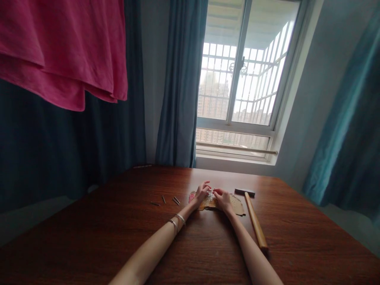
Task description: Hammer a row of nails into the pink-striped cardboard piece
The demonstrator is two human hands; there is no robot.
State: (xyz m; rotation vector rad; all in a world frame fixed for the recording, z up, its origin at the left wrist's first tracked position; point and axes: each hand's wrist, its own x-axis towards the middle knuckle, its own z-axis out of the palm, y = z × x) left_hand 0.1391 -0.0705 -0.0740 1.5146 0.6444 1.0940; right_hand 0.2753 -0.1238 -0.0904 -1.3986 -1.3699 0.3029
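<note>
A flat tan piece that looks like cardboard [238,204] lies on the table under both hands. Its right edge has a row of small dark marks, and a red patterned patch [192,196] shows at its left end. Thin upright metal pins [210,193] stand in its middle, between the hands. My left hand [202,192], with bracelets on the wrist, is at the left of these pins, thumb and a finger drawn together and other fingers raised. My right hand [223,198] pinches from the right side. Whatever sits between the fingertips is too small to make out.
A hammer [254,221] with a wooden handle lies right of the cardboard, its dark head away from me. Several short metal rods [176,200] lie to the left on the brown wooden table [124,237]. A window and curtains stand behind; pink cloth [62,51] hangs at upper left.
</note>
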